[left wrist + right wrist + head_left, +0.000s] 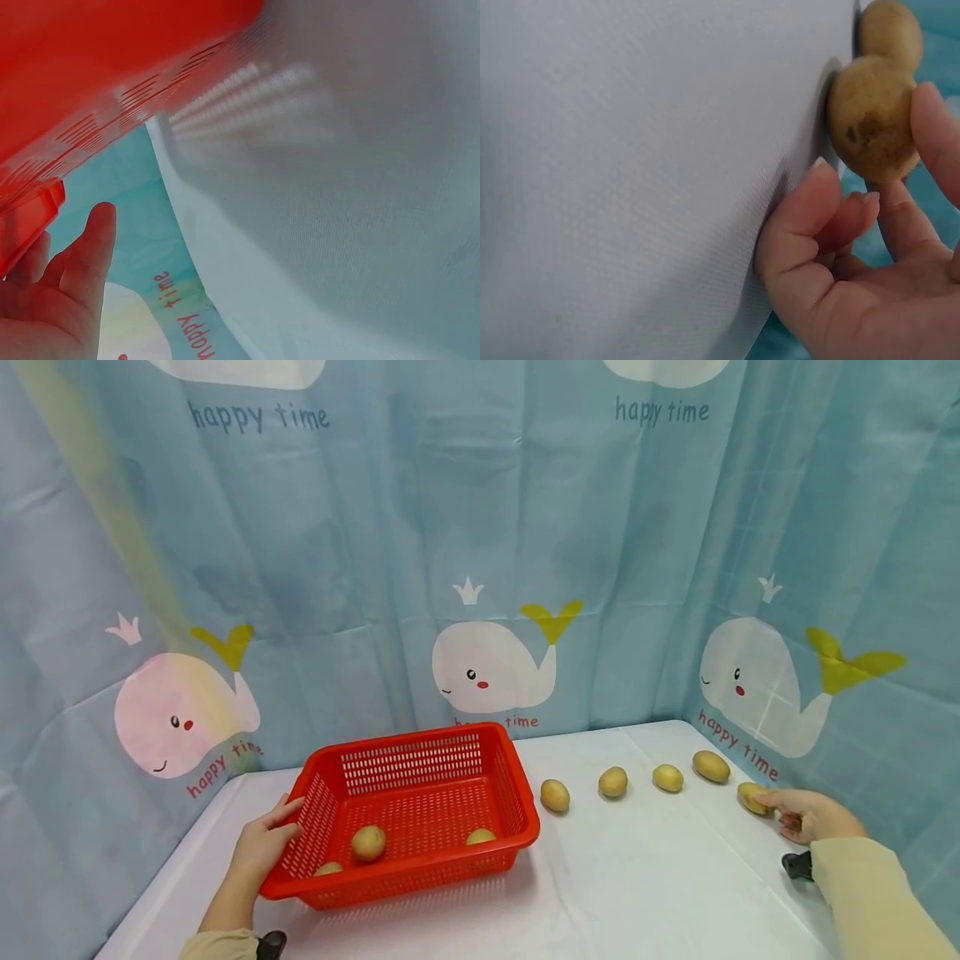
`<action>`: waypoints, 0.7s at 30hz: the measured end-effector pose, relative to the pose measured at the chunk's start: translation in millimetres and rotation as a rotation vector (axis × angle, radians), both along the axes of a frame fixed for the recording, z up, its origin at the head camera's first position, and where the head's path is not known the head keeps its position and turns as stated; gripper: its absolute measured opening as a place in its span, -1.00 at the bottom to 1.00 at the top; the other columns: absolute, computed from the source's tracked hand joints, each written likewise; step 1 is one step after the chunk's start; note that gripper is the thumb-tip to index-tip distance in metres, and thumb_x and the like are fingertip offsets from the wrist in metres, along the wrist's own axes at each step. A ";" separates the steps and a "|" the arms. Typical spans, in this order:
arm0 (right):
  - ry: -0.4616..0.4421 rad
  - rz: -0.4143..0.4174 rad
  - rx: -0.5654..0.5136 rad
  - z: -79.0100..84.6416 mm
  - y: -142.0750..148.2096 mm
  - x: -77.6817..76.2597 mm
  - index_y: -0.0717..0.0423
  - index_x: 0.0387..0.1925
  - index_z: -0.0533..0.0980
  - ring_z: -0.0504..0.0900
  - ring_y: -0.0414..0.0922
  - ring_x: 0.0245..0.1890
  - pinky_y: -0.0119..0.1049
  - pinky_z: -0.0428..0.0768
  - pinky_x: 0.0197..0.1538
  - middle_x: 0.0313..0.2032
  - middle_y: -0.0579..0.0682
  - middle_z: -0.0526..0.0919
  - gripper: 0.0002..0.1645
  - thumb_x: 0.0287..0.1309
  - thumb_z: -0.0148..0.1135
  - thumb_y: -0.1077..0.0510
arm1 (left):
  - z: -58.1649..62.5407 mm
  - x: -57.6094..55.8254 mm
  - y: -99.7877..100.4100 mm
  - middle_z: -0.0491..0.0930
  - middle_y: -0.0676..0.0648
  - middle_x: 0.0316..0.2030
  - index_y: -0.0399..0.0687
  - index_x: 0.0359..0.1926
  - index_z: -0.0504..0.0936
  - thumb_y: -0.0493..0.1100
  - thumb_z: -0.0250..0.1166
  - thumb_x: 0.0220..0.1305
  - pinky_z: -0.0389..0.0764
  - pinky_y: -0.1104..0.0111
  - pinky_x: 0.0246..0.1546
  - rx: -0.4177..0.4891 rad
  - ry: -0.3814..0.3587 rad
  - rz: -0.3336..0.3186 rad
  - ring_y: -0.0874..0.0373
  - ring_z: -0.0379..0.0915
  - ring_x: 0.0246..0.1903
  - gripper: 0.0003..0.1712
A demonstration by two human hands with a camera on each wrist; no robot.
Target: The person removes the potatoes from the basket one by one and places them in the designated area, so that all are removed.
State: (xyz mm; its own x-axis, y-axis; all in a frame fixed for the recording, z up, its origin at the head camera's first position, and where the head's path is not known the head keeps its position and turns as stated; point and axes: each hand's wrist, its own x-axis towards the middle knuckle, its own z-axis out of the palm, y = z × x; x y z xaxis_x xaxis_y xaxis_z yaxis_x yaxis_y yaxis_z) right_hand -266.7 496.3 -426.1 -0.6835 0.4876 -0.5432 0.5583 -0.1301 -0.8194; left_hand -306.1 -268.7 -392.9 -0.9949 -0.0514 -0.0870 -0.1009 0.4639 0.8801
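Observation:
A red plastic basket (420, 802) with slotted walls sits left of the middle in the head view. My left hand (261, 847) holds its left rim; in the left wrist view the palm (45, 322) is seen beside the basket's rim (34, 221), with one finger standing off it. Inside lie a round potato (368, 843) and two others partly hidden by the front wall. At the far right my right hand (813, 817) pinches a potato (752, 798) between thumb and finger, at the table. The right wrist view shows this potato (871, 120) with dark spots, its other fingers curled below.
Several potatoes form a row right of the basket, from one close by its side (555, 796) to one near the back right edge (711, 766). A white cloth covers the table (637, 877). Blue whale-printed curtains (360, 568) stand behind and at both sides.

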 end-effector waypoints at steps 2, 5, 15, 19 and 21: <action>0.003 0.004 -0.007 0.7 -0.2 0.7 0.32 -0.21 0.34 0.35 -0.04 -0.34 -0.31 0.57 -0.30 -0.33 0.11 0.29 -0.49 -0.04 0.49 0.22 | 0.5 0.1 -0.2 -0.23 -0.26 0.48 -0.23 0.44 0.07 -0.24 -0.04 0.40 0.38 0.07 0.11 0.000 0.002 -0.002 -0.38 -0.25 0.42 -0.37; 0.009 0.038 -0.010 2.9 -1.1 2.3 0.26 -0.28 0.45 0.35 -0.02 -0.32 -0.31 0.57 -0.27 -0.31 0.10 0.31 -0.62 -0.04 0.50 0.22 | 1.0 0.6 -0.7 -0.23 -0.26 0.48 -0.24 0.44 0.07 -0.25 -0.04 0.40 0.37 0.07 0.11 -0.003 0.005 -0.003 -0.38 -0.25 0.42 -0.37; 0.002 0.053 -0.032 8.7 -6.1 4.2 0.35 -0.18 0.20 0.33 -0.03 -0.29 -0.31 0.55 -0.25 -0.27 0.13 0.26 -0.36 -0.01 0.48 0.16 | 2.8 3.3 -1.9 -0.23 -0.23 0.48 -0.21 0.45 0.07 -0.23 -0.04 0.41 0.56 0.18 0.04 -0.016 -0.007 0.007 -0.38 -0.22 0.41 -0.37; 0.025 0.148 -0.081 11.9 -2.1 9.4 0.30 -0.24 0.14 0.34 -0.11 -0.42 -0.34 0.47 -0.30 -0.43 0.04 0.29 -0.44 0.16 0.34 0.08 | 3.0 4.1 -1.0 -0.25 -0.23 0.48 -0.20 0.46 0.04 -0.22 -0.04 0.42 0.56 0.18 0.01 0.007 -0.018 0.006 -0.39 -0.23 0.41 -0.36; 0.034 0.175 -0.103 12.7 -0.2 12.0 0.31 -0.23 0.13 0.34 -0.13 -0.46 -0.35 0.43 -0.32 -0.48 0.01 0.28 -0.46 0.23 0.27 0.05 | 2.6 4.1 -0.9 -0.26 -0.24 0.48 -0.21 0.46 0.04 -0.21 -0.04 0.42 0.53 0.15 0.03 0.014 -0.021 0.003 -0.39 -0.25 0.41 -0.36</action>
State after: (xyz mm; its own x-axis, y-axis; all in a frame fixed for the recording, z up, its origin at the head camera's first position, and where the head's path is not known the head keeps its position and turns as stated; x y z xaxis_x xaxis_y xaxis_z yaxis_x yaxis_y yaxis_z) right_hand -254.7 496.1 -413.5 -0.7717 0.3026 -0.5594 0.5523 -0.1174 -0.8253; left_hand -302.0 -269.7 -390.4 -0.9927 -0.0527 -0.1082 -0.1203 0.4512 0.8843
